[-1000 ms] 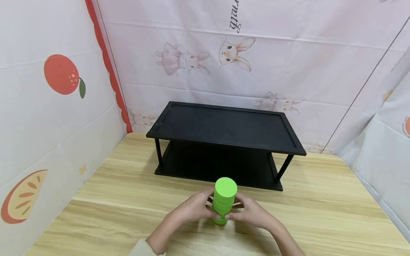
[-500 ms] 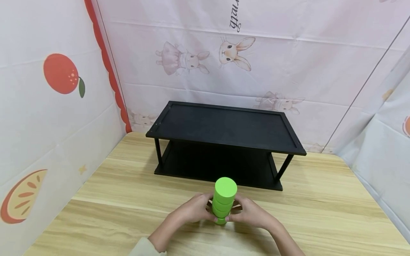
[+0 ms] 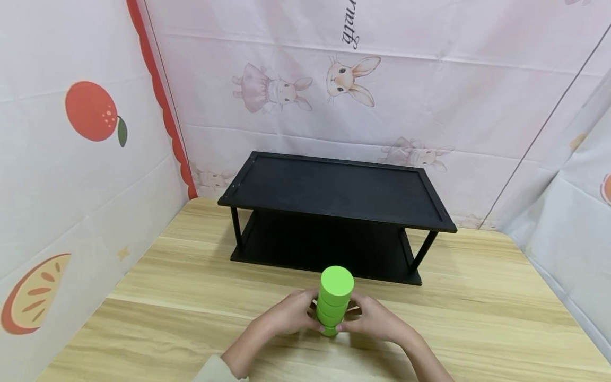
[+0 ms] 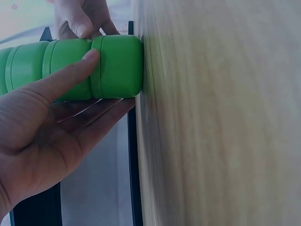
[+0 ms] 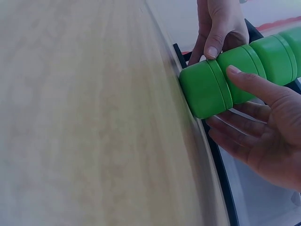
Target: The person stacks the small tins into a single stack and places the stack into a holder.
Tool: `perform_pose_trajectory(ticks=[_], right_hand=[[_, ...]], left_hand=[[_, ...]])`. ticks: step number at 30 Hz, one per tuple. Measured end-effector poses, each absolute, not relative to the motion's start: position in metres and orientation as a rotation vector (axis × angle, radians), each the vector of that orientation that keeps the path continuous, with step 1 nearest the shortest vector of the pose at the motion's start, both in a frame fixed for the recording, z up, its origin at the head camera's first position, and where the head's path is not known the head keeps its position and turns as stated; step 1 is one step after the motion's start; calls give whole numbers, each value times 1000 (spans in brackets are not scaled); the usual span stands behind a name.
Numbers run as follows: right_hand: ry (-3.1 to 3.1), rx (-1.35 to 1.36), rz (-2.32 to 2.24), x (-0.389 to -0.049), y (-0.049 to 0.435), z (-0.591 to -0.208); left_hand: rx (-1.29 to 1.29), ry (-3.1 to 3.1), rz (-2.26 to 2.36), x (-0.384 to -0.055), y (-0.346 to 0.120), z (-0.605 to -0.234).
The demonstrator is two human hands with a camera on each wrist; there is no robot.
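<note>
A stack of several green cylinders (image 3: pixel 336 297) stands upright on the wooden table (image 3: pixel 191 297), in front of the black shelf. My left hand (image 3: pixel 286 315) and right hand (image 3: pixel 374 318) clasp its lower part from either side. In the left wrist view the left thumb (image 4: pixel 66 77) lies along the stack (image 4: pixel 117 66) with the fingers wrapped behind it. The right wrist view shows the right thumb (image 5: pixel 254 84) on the stack (image 5: pixel 211 89) and the fingers curled under it. The bottom cylinder rests on the table.
A black two-tier shelf (image 3: pixel 334 185) stands behind the stack, against the back curtain. Cloth walls with rabbit and orange prints (image 3: pixel 90 111) close in the left, back and right sides. The table's near edge runs just below my forearms.
Both hands have slid slightly lower on the stack, toward its base. The stack has stayed in place.
</note>
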State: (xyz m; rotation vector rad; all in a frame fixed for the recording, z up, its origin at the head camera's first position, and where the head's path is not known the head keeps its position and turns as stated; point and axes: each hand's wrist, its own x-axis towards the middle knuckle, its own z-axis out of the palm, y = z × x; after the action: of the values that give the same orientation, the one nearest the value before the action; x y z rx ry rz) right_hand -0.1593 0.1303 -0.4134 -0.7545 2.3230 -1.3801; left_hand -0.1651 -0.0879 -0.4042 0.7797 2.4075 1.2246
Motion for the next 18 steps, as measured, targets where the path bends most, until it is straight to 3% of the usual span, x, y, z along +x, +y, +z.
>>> perform_pose_trajectory(ticks=[18], right_hand=[[2364, -769, -1316, -162, 133, -418]], left_hand=[[813, 2408, 1217, -165, -88, -405]])
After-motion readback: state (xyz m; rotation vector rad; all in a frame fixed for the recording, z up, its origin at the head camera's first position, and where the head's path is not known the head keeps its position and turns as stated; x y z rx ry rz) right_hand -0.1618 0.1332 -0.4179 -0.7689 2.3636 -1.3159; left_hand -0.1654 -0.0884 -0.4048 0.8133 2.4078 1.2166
